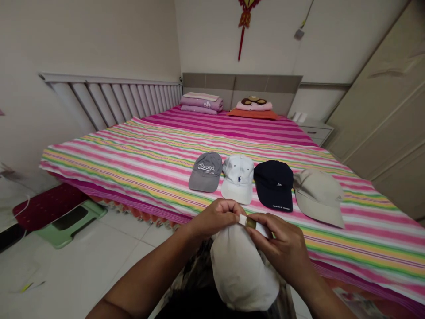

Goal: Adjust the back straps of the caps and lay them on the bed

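A cream baseball cap (244,270) hangs in front of my lap, crown toward me. My left hand (224,215) pinches the short end of its back strap (243,219). On the other side of a brass-coloured buckle (251,222), my right hand (279,239) is closed round the strap. The brim of this cap is hidden. Beyond my hands, caps lie in a row on the bed: a grey cap (206,173), a white cap (238,179), a navy cap (275,184) and a beige cap (318,195).
The bed (133,155) wears a striped cover. Folded purple bedding (202,104) and an orange cushion (252,114) sit by the headboard (250,84). A green stool (69,226) stands on the tiled floor at left, a nightstand (315,130) at back right.
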`<state>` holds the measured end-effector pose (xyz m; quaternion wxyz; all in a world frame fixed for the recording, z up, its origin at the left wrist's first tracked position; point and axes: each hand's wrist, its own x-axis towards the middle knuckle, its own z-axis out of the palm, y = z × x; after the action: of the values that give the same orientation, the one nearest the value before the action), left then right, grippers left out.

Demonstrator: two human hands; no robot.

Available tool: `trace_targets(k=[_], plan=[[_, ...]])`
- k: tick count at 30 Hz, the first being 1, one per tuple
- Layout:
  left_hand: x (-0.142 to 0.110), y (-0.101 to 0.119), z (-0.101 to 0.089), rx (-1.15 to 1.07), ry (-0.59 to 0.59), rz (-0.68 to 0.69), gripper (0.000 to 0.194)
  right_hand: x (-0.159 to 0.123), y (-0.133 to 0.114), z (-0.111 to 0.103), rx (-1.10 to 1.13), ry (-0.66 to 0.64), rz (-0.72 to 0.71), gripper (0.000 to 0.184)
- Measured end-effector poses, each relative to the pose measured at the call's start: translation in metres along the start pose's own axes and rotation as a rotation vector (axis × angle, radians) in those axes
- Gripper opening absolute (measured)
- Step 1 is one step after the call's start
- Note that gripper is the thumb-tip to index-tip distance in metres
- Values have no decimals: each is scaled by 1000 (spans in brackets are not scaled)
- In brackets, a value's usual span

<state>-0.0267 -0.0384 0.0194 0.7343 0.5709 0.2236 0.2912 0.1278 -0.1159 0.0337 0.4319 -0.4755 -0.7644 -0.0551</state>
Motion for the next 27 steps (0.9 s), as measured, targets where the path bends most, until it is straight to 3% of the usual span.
trace_targets(k=[4,8,12,15,19,21,24,27], plan=[[1,-3,-7,-121,-16,13,9,-2,1,-3,54,-48,121,9],[5,-1,-9,-90,-29,-64,22,0,1,0,187,-124,297,9],[9,0,-6,-25,-127,-246,30,4,10,3,625,-324,598,22],[12,-2,-9,-120,-118,-285,27,3,26,0,972,-468,806,36],[15,-1,-20,-238,-49,-271,27,-9,48,-5,1128,-664,827,36],[17,1,-25,-245,-46,-279,28,-17,54,-6,1233,-660,829,32],[21,2,-25,-226,-75,-320,33,-26,57,-6,1447,-486,896,29],[25,-1,-20,-200,-107,-362,38,-28,54,-7,1476,-420,934,25]])
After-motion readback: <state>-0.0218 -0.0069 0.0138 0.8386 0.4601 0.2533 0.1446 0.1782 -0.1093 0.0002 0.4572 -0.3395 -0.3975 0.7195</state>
